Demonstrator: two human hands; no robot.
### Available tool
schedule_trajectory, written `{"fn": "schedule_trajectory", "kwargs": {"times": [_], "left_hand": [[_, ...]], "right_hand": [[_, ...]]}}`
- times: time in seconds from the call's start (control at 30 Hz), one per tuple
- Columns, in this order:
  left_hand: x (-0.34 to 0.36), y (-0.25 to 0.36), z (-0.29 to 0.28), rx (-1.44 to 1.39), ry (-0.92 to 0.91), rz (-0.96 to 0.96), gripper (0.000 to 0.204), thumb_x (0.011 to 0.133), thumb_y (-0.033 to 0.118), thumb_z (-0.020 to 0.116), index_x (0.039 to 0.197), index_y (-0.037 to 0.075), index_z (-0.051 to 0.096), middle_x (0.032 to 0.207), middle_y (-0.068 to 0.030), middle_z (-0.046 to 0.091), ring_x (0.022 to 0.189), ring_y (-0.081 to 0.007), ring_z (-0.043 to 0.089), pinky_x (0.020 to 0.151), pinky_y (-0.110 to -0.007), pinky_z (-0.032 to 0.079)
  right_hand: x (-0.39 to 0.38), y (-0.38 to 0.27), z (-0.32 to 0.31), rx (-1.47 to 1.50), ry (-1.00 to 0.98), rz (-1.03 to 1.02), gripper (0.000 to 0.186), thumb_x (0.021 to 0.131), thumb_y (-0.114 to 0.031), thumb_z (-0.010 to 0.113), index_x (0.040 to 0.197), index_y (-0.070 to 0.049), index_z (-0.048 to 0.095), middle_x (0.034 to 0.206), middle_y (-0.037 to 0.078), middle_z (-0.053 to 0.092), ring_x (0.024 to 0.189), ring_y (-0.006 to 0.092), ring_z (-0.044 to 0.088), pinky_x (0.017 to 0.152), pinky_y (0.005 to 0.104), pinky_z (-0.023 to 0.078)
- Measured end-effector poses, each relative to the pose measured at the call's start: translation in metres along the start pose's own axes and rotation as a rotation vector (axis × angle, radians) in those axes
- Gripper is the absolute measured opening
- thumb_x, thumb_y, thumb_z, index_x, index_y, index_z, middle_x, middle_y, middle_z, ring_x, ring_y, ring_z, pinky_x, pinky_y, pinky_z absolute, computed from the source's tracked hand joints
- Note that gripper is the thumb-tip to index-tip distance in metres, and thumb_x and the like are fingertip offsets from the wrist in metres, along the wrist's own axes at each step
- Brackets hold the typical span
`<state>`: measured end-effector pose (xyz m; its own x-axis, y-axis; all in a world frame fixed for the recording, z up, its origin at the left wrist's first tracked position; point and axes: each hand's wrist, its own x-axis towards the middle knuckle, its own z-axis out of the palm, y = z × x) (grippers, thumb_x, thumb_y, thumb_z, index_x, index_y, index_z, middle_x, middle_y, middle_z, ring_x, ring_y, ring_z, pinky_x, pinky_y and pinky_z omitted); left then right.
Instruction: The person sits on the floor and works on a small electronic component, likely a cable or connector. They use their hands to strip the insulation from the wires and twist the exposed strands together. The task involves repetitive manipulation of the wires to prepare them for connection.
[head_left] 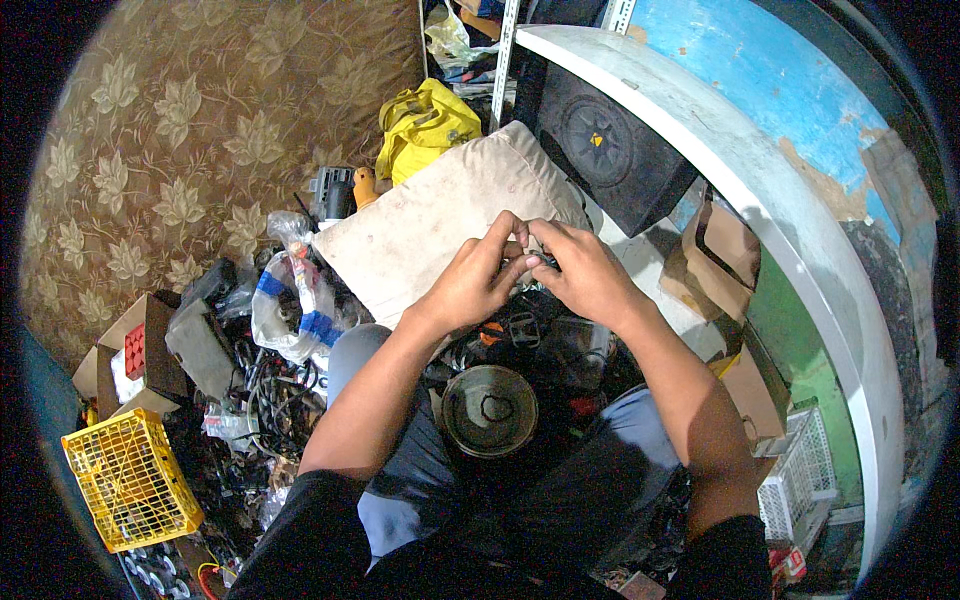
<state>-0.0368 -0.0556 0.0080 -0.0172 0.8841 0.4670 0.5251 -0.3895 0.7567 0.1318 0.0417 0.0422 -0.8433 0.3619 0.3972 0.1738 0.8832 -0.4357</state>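
Note:
Both hands meet in front of me, over the near edge of a stained cream cushion (430,215). My left hand (483,270) has its thumb and fingers pinched together. Opposite it, my right hand (578,265) pinches too, its fingertips touching those of the left. Between them is something small and dark, mostly hidden by the fingers, and I cannot make out its kind. Below the hands, between my knees, sits a round metal container (489,411) with a dark ring-shaped thing inside. Dark parts (520,330) lie just beyond it.
Clutter of cables (275,395), a yellow crate (132,480) and a cardboard box (150,350) lie at left. Beyond the cushion are a yellow bag (428,130) and a black speaker box (610,140). A long white curved panel (800,215) leans at right, near cardboard boxes (710,260) and a white basket (800,475).

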Motion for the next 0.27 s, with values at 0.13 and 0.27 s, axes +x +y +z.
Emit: {"fn": "schedule_trajectory", "kwargs": {"times": [0.13, 0.27], "left_hand": [[0.002, 0.009, 0.001, -0.024, 0.021, -0.03, 0.027, 0.098, 0.013, 0.063, 0.11, 0.006, 0.04, 0.078, -0.0176, 0.068, 0.069, -0.0272, 0.068, 0.062, -0.04, 0.049], [0.001, 0.011, 0.0, -0.035, 0.028, -0.073, 0.03, 0.098, 0.017, 0.065, 0.11, 0.007, 0.039, 0.08, -0.0184, 0.069, 0.07, -0.0275, 0.069, 0.064, -0.04, 0.05]], "right_hand": [[0.0, 0.01, -0.001, 0.016, 0.0, -0.01, 0.029, 0.085, -0.012, 0.072, 0.111, -0.001, 0.062, 0.104, 0.02, 0.066, 0.096, 0.0424, 0.065, 0.082, 0.0472, 0.052], [0.0, 0.007, -0.003, 0.158, 0.028, 0.099, 0.034, 0.085, -0.016, 0.074, 0.115, -0.002, 0.064, 0.103, 0.02, 0.066, 0.097, 0.0358, 0.067, 0.086, 0.0458, 0.051]]}}
